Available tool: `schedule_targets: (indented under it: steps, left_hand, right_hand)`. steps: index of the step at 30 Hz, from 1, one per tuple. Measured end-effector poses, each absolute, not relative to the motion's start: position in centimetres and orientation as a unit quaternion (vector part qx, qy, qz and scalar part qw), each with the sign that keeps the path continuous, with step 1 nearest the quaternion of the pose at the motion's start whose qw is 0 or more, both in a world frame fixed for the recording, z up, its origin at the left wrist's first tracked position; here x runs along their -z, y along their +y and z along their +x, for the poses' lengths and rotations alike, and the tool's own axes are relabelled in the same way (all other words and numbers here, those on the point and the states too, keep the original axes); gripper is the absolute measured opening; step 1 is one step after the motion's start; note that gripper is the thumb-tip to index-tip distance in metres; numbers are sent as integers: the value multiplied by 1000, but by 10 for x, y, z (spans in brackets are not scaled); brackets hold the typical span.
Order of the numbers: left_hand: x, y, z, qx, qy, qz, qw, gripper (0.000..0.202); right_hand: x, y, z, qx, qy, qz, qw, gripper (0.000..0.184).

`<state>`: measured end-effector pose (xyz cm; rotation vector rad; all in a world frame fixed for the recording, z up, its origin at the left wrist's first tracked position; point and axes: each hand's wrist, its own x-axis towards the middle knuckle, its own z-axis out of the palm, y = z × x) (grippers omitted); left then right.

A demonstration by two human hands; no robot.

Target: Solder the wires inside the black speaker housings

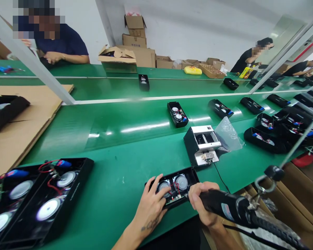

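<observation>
A black speaker housing (194,176) lies on the green bench in front of me, with two round silver drivers, red wires and a small circuit board inside. My left hand (154,198) rests over its left end, fingers spread across the rim and one driver. My right hand (205,205) is wrapped round a black electric screwdriver (225,205), held nearly level. The tool's tip points at the housing's front right edge; whether it touches a screw is hard to see. A cord and a hanging hook hold the tool's rear end.
Behind the housing stands a black-and-white screw feeder (202,146) beside a clear plastic bag (228,135). Open speaker housings (67,194) sit at left; several more (263,139) crowd the right. Cardboard boxes (302,194) stand below the bench edge. Co-workers (59,45) sit across the line.
</observation>
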<state>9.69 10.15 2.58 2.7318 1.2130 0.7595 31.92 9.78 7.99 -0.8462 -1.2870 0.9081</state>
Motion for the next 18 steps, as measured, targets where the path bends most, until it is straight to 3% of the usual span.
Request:
schedule_targets:
  steps: [9,18]
  left_hand:
    - [-23,98,98,-242,399,883,46,33]
    - [-25,95,100,-238,403,883,42,37]
  right_hand:
    - [-90,99,314,-365,-577,-319,657,28]
    - [-86,101,312,-364,-578,-318,658,24]
